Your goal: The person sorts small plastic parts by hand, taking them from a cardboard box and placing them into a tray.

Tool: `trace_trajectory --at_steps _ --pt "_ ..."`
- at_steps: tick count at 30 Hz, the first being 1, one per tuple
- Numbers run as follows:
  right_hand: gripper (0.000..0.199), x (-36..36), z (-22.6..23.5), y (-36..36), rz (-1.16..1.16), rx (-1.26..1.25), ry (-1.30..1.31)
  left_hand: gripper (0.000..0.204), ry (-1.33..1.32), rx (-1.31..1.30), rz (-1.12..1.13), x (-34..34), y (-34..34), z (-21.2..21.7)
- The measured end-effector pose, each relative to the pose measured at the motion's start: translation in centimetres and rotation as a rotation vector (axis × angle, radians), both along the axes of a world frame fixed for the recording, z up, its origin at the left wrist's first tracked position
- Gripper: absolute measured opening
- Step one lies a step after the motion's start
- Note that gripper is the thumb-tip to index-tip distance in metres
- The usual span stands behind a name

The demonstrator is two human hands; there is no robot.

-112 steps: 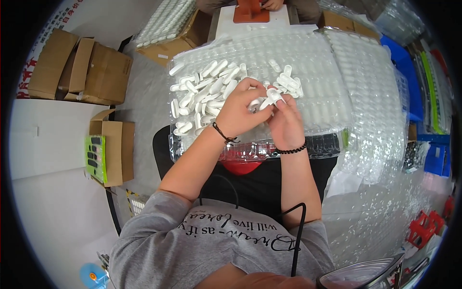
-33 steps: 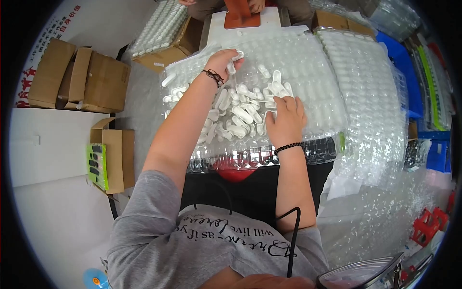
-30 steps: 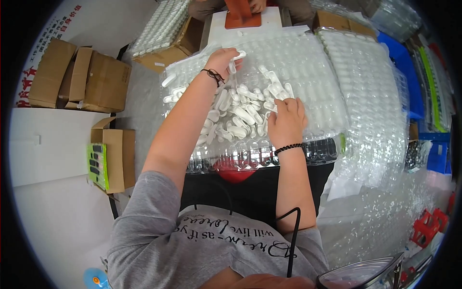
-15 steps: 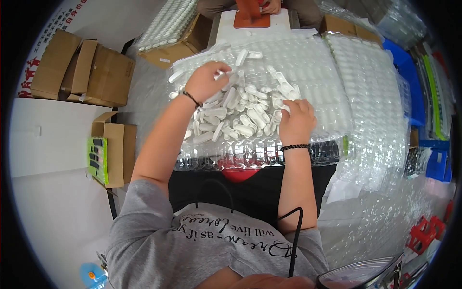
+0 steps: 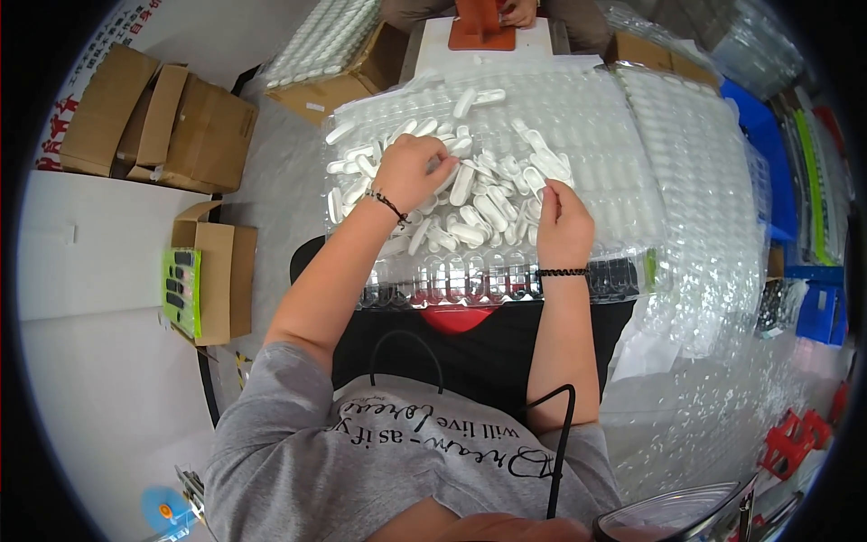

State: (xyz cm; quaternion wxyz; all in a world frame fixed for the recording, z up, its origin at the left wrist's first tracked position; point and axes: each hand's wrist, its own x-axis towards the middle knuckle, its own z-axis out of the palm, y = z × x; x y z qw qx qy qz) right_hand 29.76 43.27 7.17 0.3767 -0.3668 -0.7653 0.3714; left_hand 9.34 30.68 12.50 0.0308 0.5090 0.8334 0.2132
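Note:
A loose pile of long, rounded white plastic pieces point(image 5: 489, 213) lies on clear moulded plastic trays point(image 5: 596, 172) in front of me. Over the left part of the pile is my left hand point(image 5: 415, 172), its thumb and fingers drawn together; whatever they may hold is hidden. At the pile's right edge my right hand point(image 5: 566, 224) pinches the near end of a white plastic piece point(image 5: 536, 182) between thumb and fingertips. More white pieces point(image 5: 479, 98) lie scattered on the trays at the far side.
Stacked clear trays point(image 5: 700, 181) stand to the right, beside blue bins point(image 5: 769, 172). Cardboard boxes point(image 5: 203, 126) sit at the left. Across the table, a person's hand point(image 5: 518, 13) is near an orange stand point(image 5: 481, 34). Red stools point(image 5: 795, 443) are at lower right.
My left hand has moved right and slightly nearer, uncovering white pieces to its left. My right hand has turned, and a white piece now shows at its fingertips. The whole view has shifted slightly.

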Motion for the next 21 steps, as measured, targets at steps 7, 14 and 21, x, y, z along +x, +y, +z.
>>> trace_trajectory --at_steps 7,14,21 --pt "0.018 -0.2 1.0 -0.4 0.067 -0.678 0.252 0.03 -0.295 0.226 -0.172 3.2 -0.1 0.5" --pt "0.018 0.0 1.1 -0.3 0.34 -0.858 0.407 0.034 -0.729 0.22 -0.162 6.5 0.4 0.1" --pt "0.017 -0.1 1.3 0.0 0.18 -1.05 0.592 0.031 -0.916 0.191 -0.07 6.0 0.9 -1.9"
